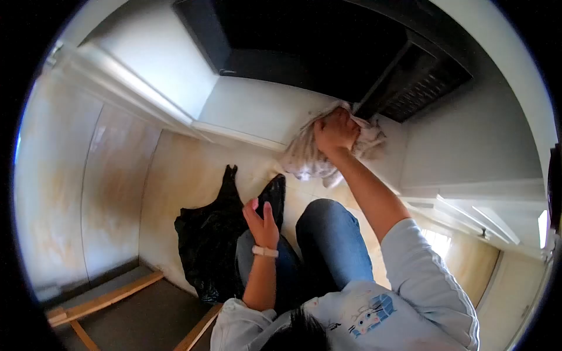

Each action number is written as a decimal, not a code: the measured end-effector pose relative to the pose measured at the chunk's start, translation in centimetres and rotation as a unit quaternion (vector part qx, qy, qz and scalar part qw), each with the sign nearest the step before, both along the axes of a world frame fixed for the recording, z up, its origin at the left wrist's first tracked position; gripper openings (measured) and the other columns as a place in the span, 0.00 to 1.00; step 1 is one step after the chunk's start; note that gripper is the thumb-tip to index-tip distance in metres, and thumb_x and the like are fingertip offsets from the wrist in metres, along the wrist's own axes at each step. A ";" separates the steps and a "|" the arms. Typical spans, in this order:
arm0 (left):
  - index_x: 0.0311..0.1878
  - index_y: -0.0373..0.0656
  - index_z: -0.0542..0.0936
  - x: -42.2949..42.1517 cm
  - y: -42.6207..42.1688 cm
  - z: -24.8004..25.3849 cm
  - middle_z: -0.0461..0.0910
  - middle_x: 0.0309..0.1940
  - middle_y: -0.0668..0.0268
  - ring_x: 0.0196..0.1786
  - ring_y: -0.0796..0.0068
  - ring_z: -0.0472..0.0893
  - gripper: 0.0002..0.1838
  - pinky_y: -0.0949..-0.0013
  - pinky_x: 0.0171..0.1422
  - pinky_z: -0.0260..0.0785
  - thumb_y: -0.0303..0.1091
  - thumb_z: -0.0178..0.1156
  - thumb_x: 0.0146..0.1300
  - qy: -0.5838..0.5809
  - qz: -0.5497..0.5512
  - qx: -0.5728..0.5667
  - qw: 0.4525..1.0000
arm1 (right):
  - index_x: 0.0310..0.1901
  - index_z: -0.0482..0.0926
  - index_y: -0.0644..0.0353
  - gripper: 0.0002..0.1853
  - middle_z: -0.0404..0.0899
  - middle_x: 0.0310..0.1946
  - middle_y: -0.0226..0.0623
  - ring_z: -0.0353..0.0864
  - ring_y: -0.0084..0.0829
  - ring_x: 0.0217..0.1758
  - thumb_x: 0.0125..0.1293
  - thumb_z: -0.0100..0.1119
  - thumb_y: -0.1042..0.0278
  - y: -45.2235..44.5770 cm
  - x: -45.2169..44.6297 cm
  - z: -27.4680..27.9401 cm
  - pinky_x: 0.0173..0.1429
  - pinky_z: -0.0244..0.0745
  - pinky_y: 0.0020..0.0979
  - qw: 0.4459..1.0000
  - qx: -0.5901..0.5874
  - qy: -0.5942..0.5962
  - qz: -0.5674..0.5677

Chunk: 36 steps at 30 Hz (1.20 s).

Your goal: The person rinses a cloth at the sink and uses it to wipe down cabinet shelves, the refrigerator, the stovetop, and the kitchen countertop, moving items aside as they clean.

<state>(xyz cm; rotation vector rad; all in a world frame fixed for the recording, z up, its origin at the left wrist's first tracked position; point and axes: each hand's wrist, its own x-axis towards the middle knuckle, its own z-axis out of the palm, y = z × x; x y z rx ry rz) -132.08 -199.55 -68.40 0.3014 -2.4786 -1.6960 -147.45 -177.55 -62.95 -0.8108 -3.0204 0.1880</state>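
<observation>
A pale, patterned cloth is bunched under my right hand, whose fingers press round it at the white shelf edge beside a black appliance. Nothing shows in my left hand; its fingers are apart above my knee, with a light band on the wrist. Beneath and beside that hand, a black plastic bag lies crumpled on the floor. Part of the cloth hangs down over the shelf's front.
Open white cabinet doors stand at the left and right. Tiled wall panels line the left side. A wooden frame lies at the lower left. My bent knees are close to the shelf.
</observation>
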 end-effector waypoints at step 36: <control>0.62 0.35 0.58 -3.5 3.5 -1.5 0.62 0.58 0.54 0.58 0.57 0.66 0.31 0.60 0.64 0.57 0.30 0.59 0.57 0.162 -0.141 -0.010 0.977 | 0.46 0.75 0.57 0.16 0.79 0.41 0.42 0.72 0.45 0.51 0.61 0.47 0.61 -5.0 2.9 0.3 0.54 0.65 0.47 0.958 -0.078 0.113 0.250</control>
